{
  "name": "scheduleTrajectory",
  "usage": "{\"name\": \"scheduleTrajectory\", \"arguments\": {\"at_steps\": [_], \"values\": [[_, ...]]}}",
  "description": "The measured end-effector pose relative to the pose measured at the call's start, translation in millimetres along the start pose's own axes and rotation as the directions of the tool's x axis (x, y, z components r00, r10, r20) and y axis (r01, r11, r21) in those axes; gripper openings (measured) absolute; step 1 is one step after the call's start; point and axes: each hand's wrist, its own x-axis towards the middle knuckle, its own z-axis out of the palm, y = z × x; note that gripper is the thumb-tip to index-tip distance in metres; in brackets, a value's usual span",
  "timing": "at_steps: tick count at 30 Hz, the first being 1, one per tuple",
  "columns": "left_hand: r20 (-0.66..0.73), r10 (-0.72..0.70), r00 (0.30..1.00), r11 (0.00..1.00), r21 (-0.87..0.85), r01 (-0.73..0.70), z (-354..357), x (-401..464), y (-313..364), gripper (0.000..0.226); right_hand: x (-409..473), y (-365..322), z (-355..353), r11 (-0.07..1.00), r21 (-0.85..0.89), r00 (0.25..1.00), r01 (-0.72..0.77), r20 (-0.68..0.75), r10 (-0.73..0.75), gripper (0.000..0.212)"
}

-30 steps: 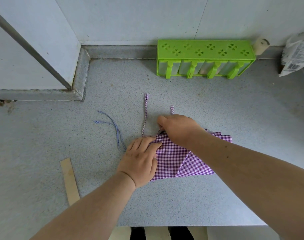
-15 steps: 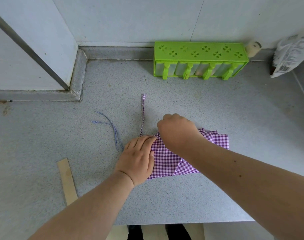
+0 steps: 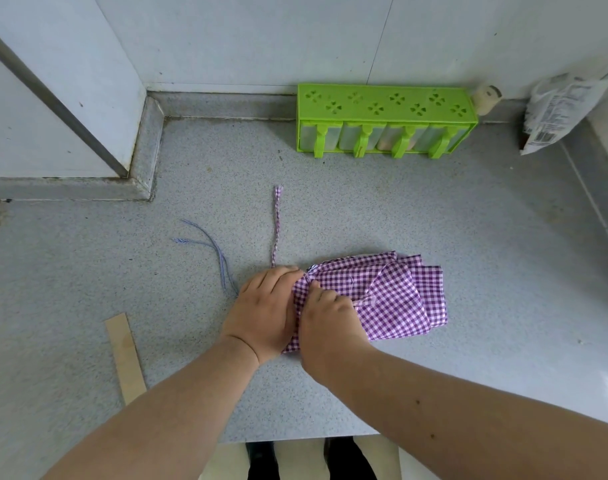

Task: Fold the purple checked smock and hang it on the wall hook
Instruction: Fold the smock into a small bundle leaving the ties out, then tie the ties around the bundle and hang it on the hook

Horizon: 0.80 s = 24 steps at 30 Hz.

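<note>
A: Smock (image 3: pixel 382 299) lies bundled on the worktop (image 3: pixel 434 209); your right hand (image 3: pixel 330 323) just dropped from its far edge to join your left hand (image 3: pixel 264 306).

B: Fingers?

A: Pressing its near-left end; curl hidden. Folding's nearly finished, hanging remains.
</note>
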Motion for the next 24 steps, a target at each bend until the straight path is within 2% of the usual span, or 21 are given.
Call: {"name": "scheduleTrajectory", "arguments": {"at_steps": [5,10,12,14,16,18,19,22,24], "values": [[-0.002,0.033,0.999,0.999,-0.006,-0.033,3,2,-6,0.051,5,-11,-3,0.985,-0.17,0.999,0.027,0.035,-0.022,0.08],[0.01,0.014,1.0,0.997,-0.074,-0.014,-3,4,-4,0.051,-4,-1,2,0.99,-0.139,0.998,0.036,-0.051,-0.043,0.081],[0.007,0.004,1.0,0.993,-0.118,-0.003,-11,4,-3,0.052,-5,2,-2,0.993,-0.115,0.998,0.039,-0.049,-0.045,0.067],[-0.064,-0.026,0.998,0.992,-0.126,0.018,-20,-4,-4,0.047,-4,5,-9,0.996,-0.068,0.998,0.051,-0.041,-0.053,0.041],[-0.156,-0.148,0.977,0.977,-0.178,0.12,-29,-19,-5,0.036,-3,11,-14,0.997,0.065,0.997,0.038,-0.064,-0.033,0.028],[-0.155,-0.323,0.934,0.91,-0.323,0.261,-37,-35,-2,0.022,-2,21,-19,0.964,0.263,0.997,0.029,-0.082,-0.008,0.027],[-0.103,-0.392,0.914,0.853,-0.414,0.319,-40,-42,0,0.02,-2,28,-22,0.935,0.352,0.997,0.031,-0.077,-0.004,0.029],[0.137,-0.512,0.848,0.642,-0.595,0.483,-46,-48,9,0.029,-8,52,-42,0.855,0.517,0.999,0.044,-0.04,-0.027,0.04],[0.301,-0.566,0.768,0.44,-0.677,0.59,-49,-37,17,0.037,-13,66,-54,0.8,0.599,0.999,0.038,-0.002,-0.046,0.044]]}}
